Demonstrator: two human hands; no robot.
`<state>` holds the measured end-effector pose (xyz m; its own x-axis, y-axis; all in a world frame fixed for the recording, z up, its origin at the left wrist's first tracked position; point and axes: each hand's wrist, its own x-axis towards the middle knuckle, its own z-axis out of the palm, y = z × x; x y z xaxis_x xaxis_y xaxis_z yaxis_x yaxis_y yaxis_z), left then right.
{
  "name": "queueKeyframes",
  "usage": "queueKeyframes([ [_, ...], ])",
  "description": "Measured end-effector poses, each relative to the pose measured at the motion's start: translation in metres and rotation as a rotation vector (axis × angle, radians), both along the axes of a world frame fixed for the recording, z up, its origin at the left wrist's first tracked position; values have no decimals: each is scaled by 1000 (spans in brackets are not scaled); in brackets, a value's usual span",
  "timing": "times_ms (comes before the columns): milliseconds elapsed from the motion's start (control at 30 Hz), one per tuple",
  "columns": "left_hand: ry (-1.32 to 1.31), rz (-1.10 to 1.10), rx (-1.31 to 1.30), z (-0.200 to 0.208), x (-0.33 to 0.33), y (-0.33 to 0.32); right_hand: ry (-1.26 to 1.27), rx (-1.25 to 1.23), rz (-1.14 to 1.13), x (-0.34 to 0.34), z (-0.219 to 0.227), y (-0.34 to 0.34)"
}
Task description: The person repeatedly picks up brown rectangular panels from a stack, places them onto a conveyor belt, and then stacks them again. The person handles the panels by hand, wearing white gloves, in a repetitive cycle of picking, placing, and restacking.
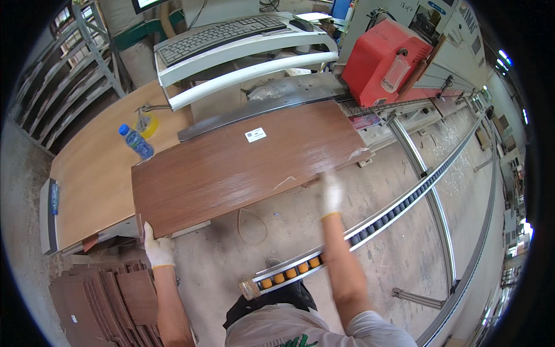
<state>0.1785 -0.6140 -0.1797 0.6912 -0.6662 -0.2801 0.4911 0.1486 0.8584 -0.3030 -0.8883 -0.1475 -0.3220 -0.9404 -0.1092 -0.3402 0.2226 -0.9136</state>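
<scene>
A long brown wood-grain panel (231, 165) with a white label (255, 135) lies flat in front of me. My left hand (158, 248), in a white glove, grips the panel's near left corner, with the thumb up along its edge. My right hand (332, 195), gloved too, is at the near edge towards the right end. Motion smears its fingers, and whether it touches the panel cannot be made out. Clear film seems to stick to the panel's right corner. Behind the panel runs a dark metal guide bar (266, 115).
A red machine head (384, 63) stands at the back right. A roller rail (376, 224) slants across near my right arm. A water bottle (136, 142) and yellow tape roll (145, 124) sit on the light wooden table (92, 185). Brown panels (110, 303) are stacked lower left; a keyboard (222, 38) rests on a shelf.
</scene>
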Motion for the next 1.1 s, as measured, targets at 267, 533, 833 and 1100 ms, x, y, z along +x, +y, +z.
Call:
queueKeyframes([
  [267,188,103,149,54,-22,-7,-710,-173,-581,120,-20,-19],
  [533,-66,-81,548,45,-60,-63,-802,-274,-457,40,-9,-67],
  [833,-182,-54,369,34,-189,-145,-825,-336,-430,-82,-19,-150],
  [1100,-177,-150,370,52,-280,-204,-742,-301,-539,-167,-16,-214],
])
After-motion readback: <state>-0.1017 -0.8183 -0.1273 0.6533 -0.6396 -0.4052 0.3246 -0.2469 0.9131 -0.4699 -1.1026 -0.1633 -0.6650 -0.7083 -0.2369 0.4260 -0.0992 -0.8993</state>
